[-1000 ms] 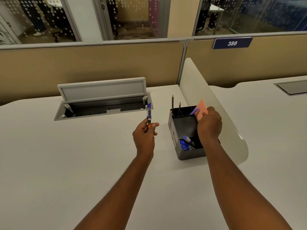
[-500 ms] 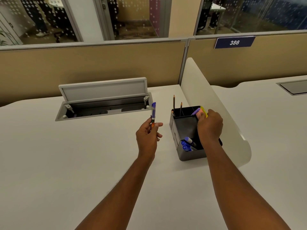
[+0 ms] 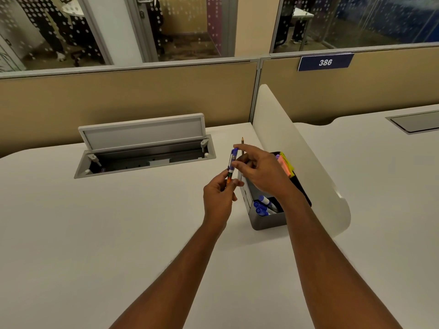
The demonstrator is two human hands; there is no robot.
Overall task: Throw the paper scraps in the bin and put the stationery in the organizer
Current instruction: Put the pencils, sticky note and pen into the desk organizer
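On the white desk (image 3: 95,233), toward the left, a cable hatch (image 3: 145,148) stood with its lid raised. Just right of it the left hand (image 3: 217,198) held a pen (image 3: 232,163) upright above the desk, pinching the lower, orange end between thumb and fingertips; the pen had a clear barrel with a blue cap on top. The right hand (image 3: 261,172) reached across, its thumb and forefinger closed lightly on the pen's upper part, the other fingers loosely spread. Behind that hand a pencil (image 3: 242,144) stood point up in the black organizer (image 3: 266,219), which also held blue-capped markers (image 3: 262,205) in its near compartment and orange and yellow sticky notes (image 3: 286,166) at the back. Farther right, a blue sign (image 3: 325,62) on the partition read "386"
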